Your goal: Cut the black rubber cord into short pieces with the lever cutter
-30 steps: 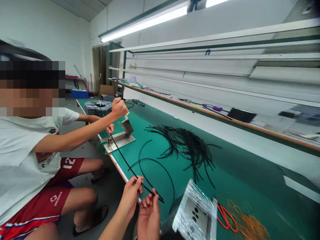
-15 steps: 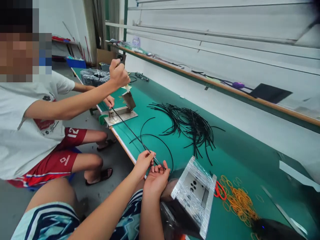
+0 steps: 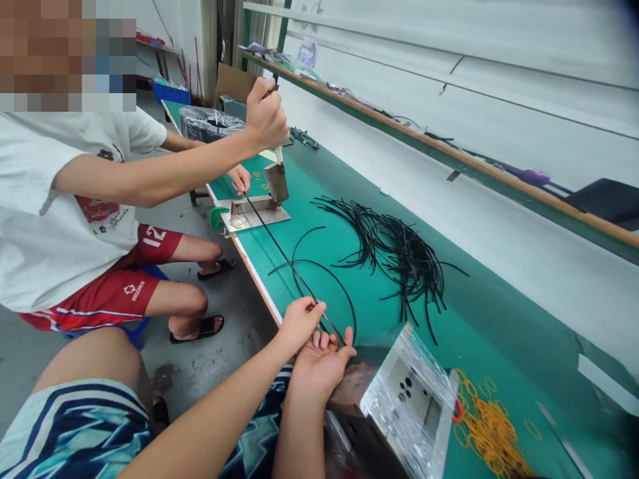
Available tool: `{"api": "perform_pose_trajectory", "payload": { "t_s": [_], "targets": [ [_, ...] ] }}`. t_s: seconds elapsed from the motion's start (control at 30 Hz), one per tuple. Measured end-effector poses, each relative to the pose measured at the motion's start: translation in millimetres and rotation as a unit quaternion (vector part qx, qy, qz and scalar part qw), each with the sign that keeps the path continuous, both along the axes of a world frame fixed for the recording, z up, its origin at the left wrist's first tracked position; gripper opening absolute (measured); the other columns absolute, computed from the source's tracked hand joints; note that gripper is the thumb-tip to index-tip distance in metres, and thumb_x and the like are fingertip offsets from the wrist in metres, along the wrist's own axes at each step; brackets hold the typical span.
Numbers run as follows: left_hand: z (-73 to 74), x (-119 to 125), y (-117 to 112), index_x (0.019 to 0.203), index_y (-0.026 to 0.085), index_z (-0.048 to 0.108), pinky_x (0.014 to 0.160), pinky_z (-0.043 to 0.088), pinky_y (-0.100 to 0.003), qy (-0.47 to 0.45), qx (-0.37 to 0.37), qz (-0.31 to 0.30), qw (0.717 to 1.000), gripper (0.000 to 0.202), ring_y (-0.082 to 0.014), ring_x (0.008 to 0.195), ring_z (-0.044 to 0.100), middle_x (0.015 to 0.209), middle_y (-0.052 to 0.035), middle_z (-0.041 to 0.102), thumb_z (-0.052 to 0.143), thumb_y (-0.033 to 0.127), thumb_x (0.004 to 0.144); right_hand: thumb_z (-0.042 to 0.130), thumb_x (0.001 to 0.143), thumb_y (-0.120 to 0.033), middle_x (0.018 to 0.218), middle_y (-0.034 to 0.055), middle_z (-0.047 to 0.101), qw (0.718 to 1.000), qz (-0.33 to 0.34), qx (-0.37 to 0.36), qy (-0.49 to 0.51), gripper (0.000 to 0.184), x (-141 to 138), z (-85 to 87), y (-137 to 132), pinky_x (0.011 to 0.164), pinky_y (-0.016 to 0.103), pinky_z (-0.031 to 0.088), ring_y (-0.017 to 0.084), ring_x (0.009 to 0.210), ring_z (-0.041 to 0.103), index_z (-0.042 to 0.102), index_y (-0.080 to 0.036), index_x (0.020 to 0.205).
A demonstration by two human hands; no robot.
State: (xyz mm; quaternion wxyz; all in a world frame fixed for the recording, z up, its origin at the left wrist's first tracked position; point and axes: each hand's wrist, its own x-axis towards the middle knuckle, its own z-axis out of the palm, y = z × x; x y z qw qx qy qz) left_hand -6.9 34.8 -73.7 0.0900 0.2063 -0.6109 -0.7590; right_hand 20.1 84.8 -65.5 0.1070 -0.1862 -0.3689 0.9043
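Note:
A thin black cable (image 3: 271, 233) stretches diagonally from a co-worker's hand (image 3: 240, 179) to my two hands. My left hand (image 3: 302, 324) pinches it between thumb and fingertips. Just beside it, my right hand (image 3: 322, 359) is turned palm up, with curled fingers and the cable's near end running across them to the thumb. The co-worker's other fist (image 3: 267, 114) grips the lever of a small metal hand cutter (image 3: 259, 211), whose hinged block (image 3: 277, 183) is raised. Under the taut cable, curved black strands lie on the green table (image 3: 259, 253).
A pile of cut black cables (image 3: 409, 253) lies beyond my hands. To my right stands a plastic-wrapped metal box (image 3: 399, 406), with yellow rubber bands (image 3: 492, 426) and a red handle (image 3: 458, 409) past it. A shelf (image 3: 409, 133) runs along the wall.
The view has shifted, so the scene sits differently in the frame. Both my hands keep the same hold on the cable, and the co-worker's fist stays on the raised lever.

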Motion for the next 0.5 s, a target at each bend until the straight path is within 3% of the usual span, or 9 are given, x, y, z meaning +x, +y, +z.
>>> {"api": "perform_pose_trajectory", "payload": {
  "t_s": [0.17,0.33,0.5],
  "targets": [
    [1.6,3.3,4.7,0.063,0.020,0.050,0.038,0.029,-0.020,0.003,-0.024,0.005,1.000,0.030,-0.0083,0.033,0.043,0.044,0.0068,0.046,0.056,0.043,0.082,0.043,0.089,-0.050,0.074,-0.0062,0.030,0.999,-0.019,-0.032,-0.025,0.034,0.7,2.2,-1.5,0.055,0.021,0.033,0.007,0.055,0.028,0.050,-0.028,0.114],
    [6.6,3.4,2.6,0.066,0.019,0.054,0.037,0.032,-0.019,0.004,-0.015,-0.008,1.000,0.028,-0.0078,0.034,0.045,0.045,0.0068,0.047,0.057,0.042,0.081,0.053,0.084,-0.047,0.073,-0.0072,0.030,1.000,0.006,-0.001,-0.008,0.030,0.6,2.3,-1.5,0.054,0.022,0.034,0.007,0.055,0.027,0.051,-0.026,0.105],
    [8.5,4.3,0.3,0.069,0.018,0.056,0.035,0.031,-0.019,-0.006,-0.007,-0.035,0.999,0.029,-0.0078,0.032,0.045,0.047,0.0070,0.048,0.056,0.044,0.082,0.053,0.083,-0.046,0.072,-0.0078,0.033,0.999,-0.007,-0.040,-0.030,0.027,-1.8,2.7,0.5,0.053,0.021,0.034,0.006,0.052,0.028,0.050,-0.029,0.104]
  ]
}}
